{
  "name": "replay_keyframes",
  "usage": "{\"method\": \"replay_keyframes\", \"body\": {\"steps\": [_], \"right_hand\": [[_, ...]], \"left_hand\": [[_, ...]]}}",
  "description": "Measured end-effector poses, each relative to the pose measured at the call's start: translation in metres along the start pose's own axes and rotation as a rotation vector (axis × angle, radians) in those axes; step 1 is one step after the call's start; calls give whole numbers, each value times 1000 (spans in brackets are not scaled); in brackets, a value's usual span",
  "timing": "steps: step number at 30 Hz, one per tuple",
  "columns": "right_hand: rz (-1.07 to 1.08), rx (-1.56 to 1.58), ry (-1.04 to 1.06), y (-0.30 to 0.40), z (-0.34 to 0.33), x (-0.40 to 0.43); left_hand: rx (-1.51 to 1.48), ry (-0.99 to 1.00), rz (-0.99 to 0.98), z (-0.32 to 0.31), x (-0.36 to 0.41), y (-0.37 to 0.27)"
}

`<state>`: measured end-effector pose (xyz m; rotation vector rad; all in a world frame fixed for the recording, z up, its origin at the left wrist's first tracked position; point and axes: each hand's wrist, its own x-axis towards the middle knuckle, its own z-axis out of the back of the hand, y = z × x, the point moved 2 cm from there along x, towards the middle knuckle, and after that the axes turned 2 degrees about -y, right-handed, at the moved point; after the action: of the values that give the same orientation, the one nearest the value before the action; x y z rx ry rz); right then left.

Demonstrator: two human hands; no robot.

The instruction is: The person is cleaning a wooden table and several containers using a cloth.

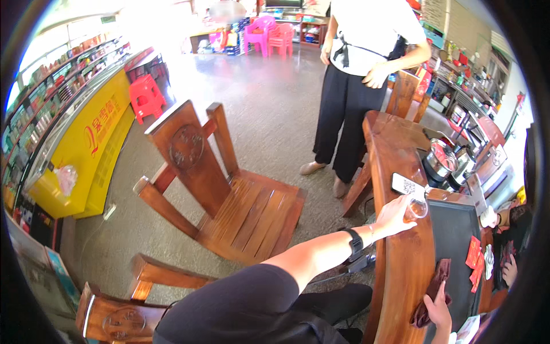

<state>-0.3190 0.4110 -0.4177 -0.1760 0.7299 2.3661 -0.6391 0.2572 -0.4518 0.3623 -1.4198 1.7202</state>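
Note:
My left hand [393, 218], with a black watch on its wrist, reaches out to the wooden tea table [401, 266]. Its fingers are around a clear cup [417, 210] of amber liquid, at the table's near edge. Just beyond the cup lies a white panel with a printed code [408, 185]; I cannot tell if it is a phone or a card. At the lower right, my right hand [439, 306] rests on a bunched dark red cloth [440, 275], gripping it between the table edge and the black tea tray [455, 241].
Red packets [474, 258] lie on the tray. A metal pot [441, 161] and a kettle [464, 161] stand farther along. A person [356, 77] stands beyond; another person's hand [510, 271] shows across the table. Wooden chairs [240, 210] and a yellow counter [103, 129] stand leftward.

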Motion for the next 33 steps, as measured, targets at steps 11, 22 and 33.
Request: {"method": "replay_keyframes", "body": {"steps": [11, 22, 33], "right_hand": [[-79, -196, -197, 55, -20, 81], [-70, -142, -177, 31, -23, 82], [-48, -177, -233, 39, -24, 83]], "left_hand": [[-231, 156, 61, 26, 2, 24], [-97, 16, -33, 161, 110, -17], [-205, -51, -52, 142, 119, -68]]}}
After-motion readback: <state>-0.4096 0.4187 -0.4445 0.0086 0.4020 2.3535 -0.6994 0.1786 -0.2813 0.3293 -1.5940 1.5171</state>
